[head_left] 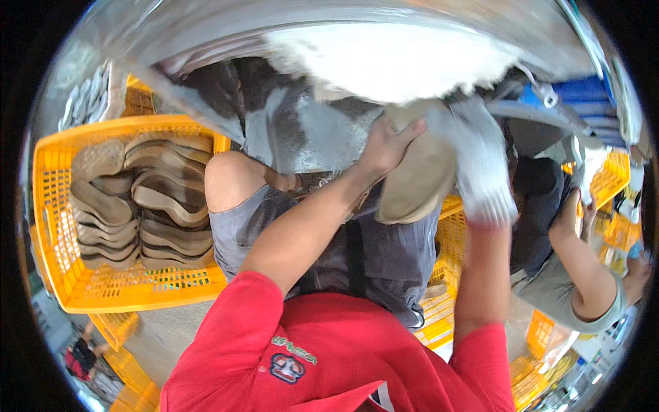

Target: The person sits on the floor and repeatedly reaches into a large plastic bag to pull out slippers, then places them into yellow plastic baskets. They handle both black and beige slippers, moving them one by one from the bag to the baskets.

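A tan shoe sole (416, 168) is held up in front of me, its far end against a fluffy white buffing wheel (391, 60). My bare left hand (392, 143) is closed on the sole's left edge, thumb across its upper face. On the right edge, my right hand (483, 161) wears a white knitted glove and grips the sole; motion blur smears its fingers. Several similar soles (103, 206) lie stacked in a yellow basket (130, 295) to my left.
A grey metal hood (206, 34) curves over the wheel. At the right a co-worker's arm (583, 264) reaches toward a yellow basket (613, 180). More yellow crates (443, 302) stand beside my right leg. Another person (82, 357) is at the far lower left.
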`<state>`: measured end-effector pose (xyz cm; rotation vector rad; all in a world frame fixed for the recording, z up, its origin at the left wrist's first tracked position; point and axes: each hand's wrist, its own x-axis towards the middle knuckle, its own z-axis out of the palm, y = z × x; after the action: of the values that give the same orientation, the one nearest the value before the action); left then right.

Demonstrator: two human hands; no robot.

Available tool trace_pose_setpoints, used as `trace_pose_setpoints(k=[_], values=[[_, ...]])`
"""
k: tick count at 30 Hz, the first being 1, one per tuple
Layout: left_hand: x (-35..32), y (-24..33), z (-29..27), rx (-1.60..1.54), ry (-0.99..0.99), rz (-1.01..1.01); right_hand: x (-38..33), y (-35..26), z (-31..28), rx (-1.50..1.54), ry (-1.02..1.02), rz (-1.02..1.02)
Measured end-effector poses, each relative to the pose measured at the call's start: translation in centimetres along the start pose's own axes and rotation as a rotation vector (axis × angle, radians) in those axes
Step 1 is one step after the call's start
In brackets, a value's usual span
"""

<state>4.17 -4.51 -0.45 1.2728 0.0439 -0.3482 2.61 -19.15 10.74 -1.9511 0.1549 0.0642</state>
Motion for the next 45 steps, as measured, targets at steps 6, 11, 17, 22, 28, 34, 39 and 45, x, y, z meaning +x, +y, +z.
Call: trace_pose_setpoints(k=[6,11,17,22,28,34,39,45], values=[[0.4,0.5,-2.2,-0.157,-0.143,-0.295,-8.8,-2.4,0.1,-1.204,-0.178,-0.687],[-6.5,2.2,-5.8,-0.684,0.040,-0.575,-12.2,-0.7,5.5,-0.765,-0.315,-0.403],[-2.8,7.9,-6.4,-0.441,0.268,-0.300,-8.6,-2.0,11.4,-0.647,-0.020,-0.392],[-5.2,7.2,-5.6,-0.498,0.372,-0.400,-11.4,-3.8,11.7,-0.513,0.080,-0.275],[-4.9,0.4,-6.7,0.184,0.254,0.354,-4.1,-3.5,12.1,-0.912,0.169,-0.776],[-1.5,1.8,-7.5,-0.545,0.180,-0.501,-8.2,-3.5,10.2,-0.011,-0.423,0.024],[0.0,4.1,-7.7,-0.578,0.252,-0.181,-2.4,-3.9,10.5,0.667,-0.629,0.457],[-3.5,2.9,-6.6,-0.554,0.297,-0.330,-13.4,-4.9,12.6,-0.368,-0.016,-0.154]])
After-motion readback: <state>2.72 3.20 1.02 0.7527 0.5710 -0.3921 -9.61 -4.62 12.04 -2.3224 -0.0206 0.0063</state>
